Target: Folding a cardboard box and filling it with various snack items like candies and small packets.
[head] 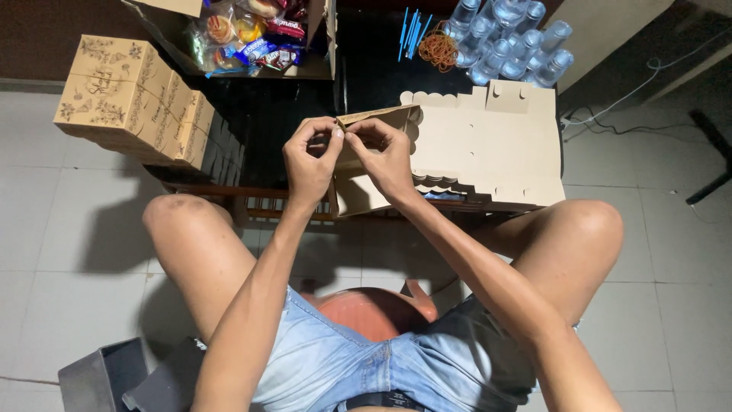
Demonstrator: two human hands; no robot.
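Folding is under way on a half-formed brown cardboard box [358, 164], held up over the near edge of a dark low table [305, 114]. The left hand [309, 164] and right hand [385, 156] are drawn close together, fingertips of both pinched on the box's top flap, so both are clamped on it. Just beyond the right hand lies a stack of flat die-cut box blanks [488, 145]; well beyond the left hand stand finished printed boxes [130, 99]. Farther out are packaged snacks [252, 34], water bottles [511, 38], rubber bands [438, 49] and blue straws [412, 30].

Judgement: the fold would go best with tabs seated squarely along the crease, pressure kept even between both pinches, and the box body steadied against twisting.
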